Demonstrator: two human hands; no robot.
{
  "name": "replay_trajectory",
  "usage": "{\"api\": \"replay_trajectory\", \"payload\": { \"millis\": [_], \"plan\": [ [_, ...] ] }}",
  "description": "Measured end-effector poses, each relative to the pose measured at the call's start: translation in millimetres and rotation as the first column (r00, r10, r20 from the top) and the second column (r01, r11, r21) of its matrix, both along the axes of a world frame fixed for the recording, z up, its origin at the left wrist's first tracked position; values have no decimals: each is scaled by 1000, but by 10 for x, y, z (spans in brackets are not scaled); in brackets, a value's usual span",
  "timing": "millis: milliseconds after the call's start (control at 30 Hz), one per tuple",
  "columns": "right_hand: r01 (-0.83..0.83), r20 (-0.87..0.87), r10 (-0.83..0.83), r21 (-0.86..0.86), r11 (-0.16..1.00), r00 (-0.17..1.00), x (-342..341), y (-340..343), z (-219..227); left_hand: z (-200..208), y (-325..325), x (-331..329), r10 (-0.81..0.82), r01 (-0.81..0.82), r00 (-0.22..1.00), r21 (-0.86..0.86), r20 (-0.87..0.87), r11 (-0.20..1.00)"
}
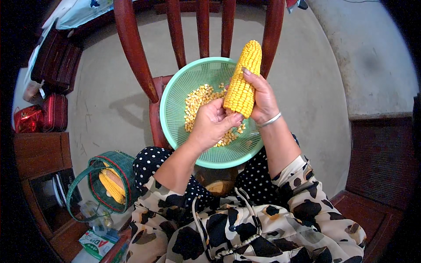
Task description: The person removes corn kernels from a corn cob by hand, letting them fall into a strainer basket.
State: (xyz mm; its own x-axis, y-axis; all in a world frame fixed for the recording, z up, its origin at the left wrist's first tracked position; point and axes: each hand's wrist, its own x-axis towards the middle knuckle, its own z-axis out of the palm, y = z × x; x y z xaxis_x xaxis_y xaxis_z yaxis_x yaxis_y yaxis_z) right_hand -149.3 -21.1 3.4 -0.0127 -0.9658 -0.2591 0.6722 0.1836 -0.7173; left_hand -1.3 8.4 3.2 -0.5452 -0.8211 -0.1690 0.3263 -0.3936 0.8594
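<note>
Grip of my right hand (264, 100) closed around the corn cob (244, 81), above the green colander (174, 118); my left hand (209, 123) meets its lower end, closure unclear. Hard thumb pressure could scatter kernels (195, 101) overside.

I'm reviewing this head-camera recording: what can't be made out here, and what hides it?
All in the head view:
Right hand: some fingers are hidden behind the corn cob.
Loose kernels: some are covered by the left hand, so no full count.
Chair: its seat is mostly hidden by the green basin; its back is cut off by the upper edge.
Basket: part of its inside is hidden by cobs.
</note>
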Motion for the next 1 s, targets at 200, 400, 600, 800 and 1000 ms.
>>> {"api": "replay_trajectory", "payload": {
  "millis": [200, 400, 600, 800, 1000],
  "plan": [
    [-25, 41, 25, 3, 1000, 999, -21, -14, -11, 14, -14, 26, -21, 21, 1000, -3, -7, 1000],
    [0, 14, 0, -1, 1000, 1000, 3, -14, -26, -98, -7, 27, -40, 55, 995, -176, 90, 983],
    [53, 100, -61, 77, 996, 993, 2, -19, -109, 3, 88, -45, 299, 29, 832, -575, 468, 818],
    [63, 144, -80, 116, 991, 986, 52, -6, -71, 25, 114, -54, 520, 52, 724, -788, 453, 614],
    [90, 150, -116, 171, 981, 982, 76, 12, -81, 39, 57, -1, 626, 130, 647, -872, 435, 472]
  ]
}}
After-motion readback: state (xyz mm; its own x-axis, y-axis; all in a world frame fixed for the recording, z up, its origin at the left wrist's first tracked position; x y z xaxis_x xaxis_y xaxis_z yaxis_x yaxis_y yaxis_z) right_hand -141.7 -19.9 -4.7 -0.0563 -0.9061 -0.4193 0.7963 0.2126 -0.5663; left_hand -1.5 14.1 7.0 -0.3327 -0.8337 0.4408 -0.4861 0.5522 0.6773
